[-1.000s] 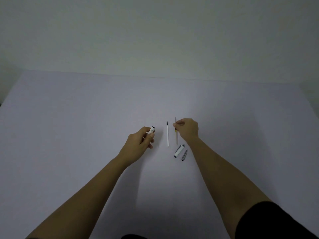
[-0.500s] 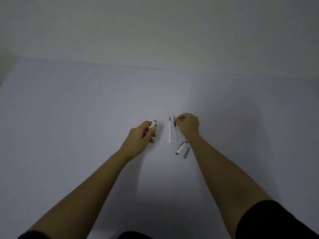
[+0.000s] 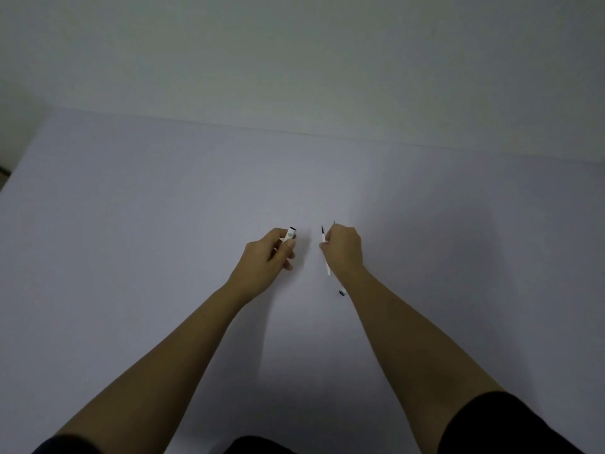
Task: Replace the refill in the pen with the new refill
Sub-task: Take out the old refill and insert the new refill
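Observation:
My left hand (image 3: 268, 257) grips a short white pen barrel (image 3: 290, 235) whose dark open end points away from me. To its right, my right hand (image 3: 343, 250) pinches a thin white refill (image 3: 327, 269) with a dark tip, which lies almost straight away from me on the table. The tip of a second, darker refill (image 3: 334, 222) pokes out just beyond my right knuckles; the rest of it is hidden. My right wrist covers most of another pen part (image 3: 342, 292), leaving only its dark end in sight.
The work surface is a plain pale table (image 3: 163, 257) that meets a bare wall (image 3: 294, 60) at the back. Its left edge shows at the far left.
My right hand has shifted left from the darker refill onto the white refill. My right forearm now covers most of the pen parts near it. The left hand still holds the barrel.

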Available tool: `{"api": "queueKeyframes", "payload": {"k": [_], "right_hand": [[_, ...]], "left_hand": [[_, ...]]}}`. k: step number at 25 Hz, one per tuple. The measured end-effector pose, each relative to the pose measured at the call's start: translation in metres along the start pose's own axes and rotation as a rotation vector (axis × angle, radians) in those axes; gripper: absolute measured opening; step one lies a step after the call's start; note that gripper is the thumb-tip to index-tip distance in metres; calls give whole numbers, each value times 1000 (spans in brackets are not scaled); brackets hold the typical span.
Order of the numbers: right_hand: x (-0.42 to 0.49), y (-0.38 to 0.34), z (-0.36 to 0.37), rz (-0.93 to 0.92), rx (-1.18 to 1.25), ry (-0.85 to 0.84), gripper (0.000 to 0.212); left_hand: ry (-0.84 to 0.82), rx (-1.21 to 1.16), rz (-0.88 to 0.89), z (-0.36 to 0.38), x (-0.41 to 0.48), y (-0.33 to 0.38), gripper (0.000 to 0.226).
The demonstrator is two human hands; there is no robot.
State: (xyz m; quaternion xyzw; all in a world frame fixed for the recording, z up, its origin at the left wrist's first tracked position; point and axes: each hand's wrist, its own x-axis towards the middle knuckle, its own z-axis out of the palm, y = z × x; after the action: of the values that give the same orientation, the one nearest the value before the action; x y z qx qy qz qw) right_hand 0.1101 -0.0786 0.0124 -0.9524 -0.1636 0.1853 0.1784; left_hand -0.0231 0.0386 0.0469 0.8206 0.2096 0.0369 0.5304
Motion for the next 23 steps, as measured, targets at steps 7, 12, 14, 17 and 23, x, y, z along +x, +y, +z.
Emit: {"api": "queueKeyframes", "payload": {"k": [7, 12, 14, 17, 23], "right_hand": [[-3, -16, -10, 106, 285, -9, 29], [-12, -27, -52, 135, 683, 79, 24], [-20, -30, -69, 145, 847, 110, 23], [-35, -33, -94, 157, 1097, 138, 22], [-66, -35, -117, 72, 1311, 143, 8]], "left_hand": [[21, 34, -27, -9, 1, -5, 18], [47, 101, 16, -13, 4, 14, 27], [54, 124, 33, -13, 4, 24, 27], [42, 122, 41, -16, -3, 39, 24], [37, 105, 115, -19, -20, 63, 19]]}}
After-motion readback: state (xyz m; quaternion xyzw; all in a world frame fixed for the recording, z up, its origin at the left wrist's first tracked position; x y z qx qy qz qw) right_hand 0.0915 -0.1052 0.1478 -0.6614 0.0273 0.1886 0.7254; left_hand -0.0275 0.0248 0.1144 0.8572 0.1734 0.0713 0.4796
